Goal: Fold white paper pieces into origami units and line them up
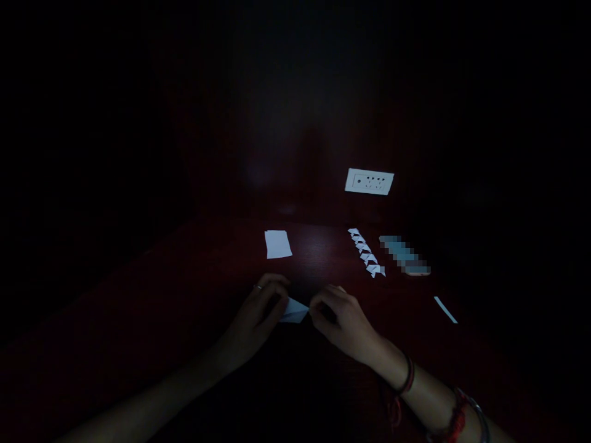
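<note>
A small folded piece of white paper (294, 311) is between my two hands, low over the dark red table (207, 264). My left hand (261, 307), with a ring on one finger, is closed on the paper's left side. At its right tip, the thumb and fingertips of my right hand (339, 317) pinch the paper. Creases run across the paper towards that pointed tip. Beyond my left hand lies a stack of white paper rectangles (277, 244).
A row of several folded white paper pieces (364, 252) lies at the right back. Beside it is a blurred-out phone-like object (404, 253). A thin white strip (446, 309) lies farther right. A white socket plate (369, 182) is on the back wall. The surroundings are very dark.
</note>
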`<state>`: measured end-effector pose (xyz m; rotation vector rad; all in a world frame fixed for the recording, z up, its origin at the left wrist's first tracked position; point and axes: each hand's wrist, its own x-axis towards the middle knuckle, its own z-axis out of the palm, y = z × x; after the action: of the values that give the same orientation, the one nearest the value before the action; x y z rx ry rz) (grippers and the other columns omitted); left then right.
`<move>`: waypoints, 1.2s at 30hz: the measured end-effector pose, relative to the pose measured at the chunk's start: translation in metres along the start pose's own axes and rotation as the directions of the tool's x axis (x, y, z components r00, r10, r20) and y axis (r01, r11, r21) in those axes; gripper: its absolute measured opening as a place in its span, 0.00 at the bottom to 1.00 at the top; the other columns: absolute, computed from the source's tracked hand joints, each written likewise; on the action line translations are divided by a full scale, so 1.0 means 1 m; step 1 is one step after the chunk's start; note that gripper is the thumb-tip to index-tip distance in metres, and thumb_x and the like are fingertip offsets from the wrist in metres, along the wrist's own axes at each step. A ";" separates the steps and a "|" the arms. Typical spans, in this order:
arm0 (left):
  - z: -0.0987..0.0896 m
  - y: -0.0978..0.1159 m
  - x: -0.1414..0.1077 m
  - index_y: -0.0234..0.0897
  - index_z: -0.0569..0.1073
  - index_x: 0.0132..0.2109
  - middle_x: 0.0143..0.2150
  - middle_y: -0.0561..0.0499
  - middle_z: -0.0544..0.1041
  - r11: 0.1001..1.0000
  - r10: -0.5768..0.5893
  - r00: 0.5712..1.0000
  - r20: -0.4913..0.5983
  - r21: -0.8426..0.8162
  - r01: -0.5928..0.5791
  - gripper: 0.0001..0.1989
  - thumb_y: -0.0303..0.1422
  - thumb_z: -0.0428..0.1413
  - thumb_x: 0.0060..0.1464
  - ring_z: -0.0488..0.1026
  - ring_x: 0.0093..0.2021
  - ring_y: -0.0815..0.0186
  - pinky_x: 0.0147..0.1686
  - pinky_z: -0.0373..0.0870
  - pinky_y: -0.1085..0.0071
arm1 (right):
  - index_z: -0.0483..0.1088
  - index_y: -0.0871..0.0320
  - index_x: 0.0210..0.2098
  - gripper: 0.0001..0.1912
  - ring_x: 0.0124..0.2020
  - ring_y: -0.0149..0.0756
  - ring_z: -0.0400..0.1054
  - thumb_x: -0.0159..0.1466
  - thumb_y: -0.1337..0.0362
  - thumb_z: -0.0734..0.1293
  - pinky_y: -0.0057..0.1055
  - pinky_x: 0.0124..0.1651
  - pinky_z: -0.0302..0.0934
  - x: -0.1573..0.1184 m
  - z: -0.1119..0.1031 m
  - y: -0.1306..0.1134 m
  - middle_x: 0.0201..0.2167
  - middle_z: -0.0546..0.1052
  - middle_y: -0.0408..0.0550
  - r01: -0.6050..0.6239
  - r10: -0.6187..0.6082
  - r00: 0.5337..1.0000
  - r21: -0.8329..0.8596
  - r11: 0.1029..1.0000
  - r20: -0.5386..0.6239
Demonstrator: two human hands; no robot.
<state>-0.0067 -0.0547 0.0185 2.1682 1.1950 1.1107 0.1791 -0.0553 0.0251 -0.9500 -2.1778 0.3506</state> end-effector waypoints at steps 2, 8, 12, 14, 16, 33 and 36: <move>0.001 -0.002 0.001 0.39 0.61 0.36 0.44 0.52 0.61 1.000 -0.015 1.000 0.005 -0.025 0.015 0.05 0.30 0.42 0.58 0.62 0.42 0.67 0.41 0.61 0.69 | 0.64 0.58 0.31 0.05 0.31 0.29 0.61 0.56 0.72 0.60 0.28 0.36 0.54 0.000 0.000 -0.001 0.28 0.68 0.42 -0.014 0.014 1.000 0.013 1.000 -0.011; 0.007 -0.009 0.005 0.38 0.62 0.34 0.42 0.52 0.62 0.997 -0.002 1.000 0.027 -0.080 0.004 0.06 0.31 0.43 0.57 0.62 0.42 0.67 0.41 0.62 0.70 | 0.60 0.54 0.45 0.19 0.35 0.29 0.63 0.54 0.70 0.62 0.29 0.40 0.56 0.001 0.003 -0.002 0.35 0.69 0.43 -0.015 0.015 1.000 0.110 0.994 0.001; 0.008 -0.012 0.004 0.37 0.63 0.35 0.43 0.51 0.62 0.998 0.023 0.999 0.037 0.053 -0.025 0.05 0.29 0.43 0.57 0.62 0.43 0.66 0.41 0.62 0.68 | 0.59 0.55 0.45 0.18 0.31 0.28 0.64 0.55 0.70 0.61 0.28 0.36 0.58 0.002 0.005 0.007 0.30 0.69 0.42 -0.111 0.118 0.993 0.195 0.974 -0.021; 0.007 -0.012 0.003 0.38 0.62 0.42 0.46 0.50 0.60 0.983 0.061 0.997 0.041 0.171 -0.067 0.07 0.28 0.44 0.55 0.60 0.46 0.64 0.44 0.61 0.65 | 0.58 0.55 0.45 0.17 0.29 0.28 0.64 0.56 0.69 0.61 0.27 0.34 0.59 0.002 0.006 0.013 0.28 0.69 0.41 -0.172 0.177 0.984 0.256 0.951 0.006; 0.004 -0.011 0.002 0.39 0.59 0.48 0.50 0.49 0.57 0.960 0.105 0.990 0.095 0.252 -0.126 0.13 0.28 0.45 0.55 0.59 0.48 0.64 0.46 0.60 0.64 | 0.59 0.55 0.42 0.14 0.28 0.27 0.63 0.56 0.69 0.61 0.26 0.32 0.58 0.002 0.006 0.019 0.26 0.68 0.40 -0.221 0.220 0.975 0.310 0.925 0.038; 0.001 -0.027 0.006 0.39 0.68 0.43 0.45 0.50 0.66 0.809 0.354 0.882 0.310 0.371 -0.455 0.09 0.29 0.46 0.55 0.62 0.46 0.64 0.44 0.62 0.65 | 0.65 0.59 0.28 0.02 0.24 0.25 0.61 0.55 0.68 0.61 0.22 0.27 0.54 0.002 0.014 0.034 0.22 0.67 0.40 -0.280 0.253 0.958 0.266 0.922 0.133; 0.003 -0.026 0.007 0.37 0.68 0.41 0.46 0.49 0.65 0.836 0.342 0.900 0.270 0.351 -0.422 0.09 0.27 0.46 0.54 0.62 0.47 0.64 0.45 0.62 0.66 | 0.66 0.59 0.29 0.03 0.25 0.25 0.62 0.56 0.68 0.61 0.22 0.28 0.55 0.002 0.013 0.032 0.24 0.68 0.41 -0.274 0.242 0.957 0.224 0.935 0.162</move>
<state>-0.0155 -0.0349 0.0023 2.8609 0.9857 0.8102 0.1858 -0.0312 0.0005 -1.0997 -2.0655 0.8102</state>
